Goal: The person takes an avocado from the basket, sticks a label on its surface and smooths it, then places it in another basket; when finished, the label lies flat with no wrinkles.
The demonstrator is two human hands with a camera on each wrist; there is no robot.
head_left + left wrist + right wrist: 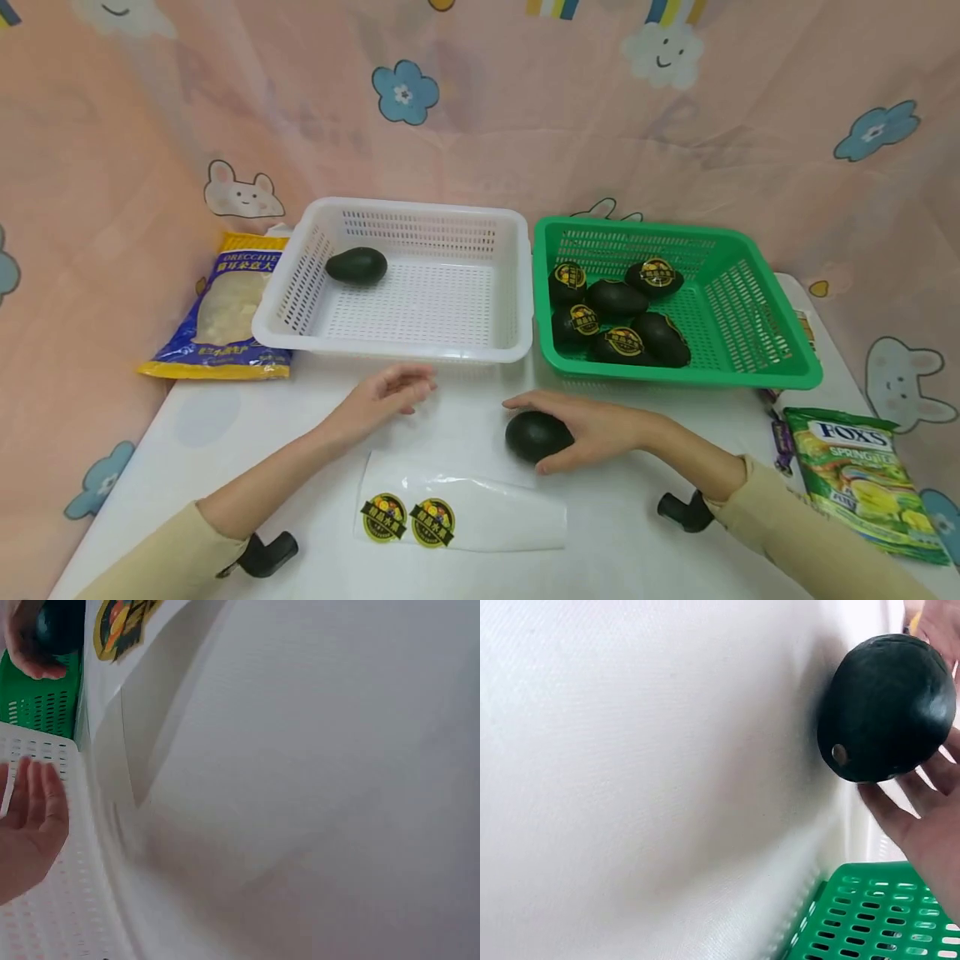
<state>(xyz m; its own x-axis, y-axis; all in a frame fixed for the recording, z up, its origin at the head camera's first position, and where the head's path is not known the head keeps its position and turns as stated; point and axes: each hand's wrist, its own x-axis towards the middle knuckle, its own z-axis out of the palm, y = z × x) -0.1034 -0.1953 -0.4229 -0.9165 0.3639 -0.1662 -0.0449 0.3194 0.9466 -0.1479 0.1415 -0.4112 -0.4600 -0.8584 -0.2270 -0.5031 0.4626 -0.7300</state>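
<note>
My right hand [600, 429] grips a dark green avocado [536, 436], fingers along its far side and thumb at its near side, low over the white table. In the right wrist view the avocado [889, 709] shows its stem scar, with the fingers under and behind it. My left hand [386, 398] hovers in front of the white basket [390, 346], fingers loosely bent and holding nothing. A clear sheet [502, 517] bearing two round fruit stickers [408, 520] lies on the table below the hands.
One avocado [357, 266] lies in the white basket's left part. The green basket [765, 317] at right holds several avocados, most showing stickers. A yellow-and-blue pasta bag [228, 308] leans at far left; a green candy bag [862, 483] lies at far right.
</note>
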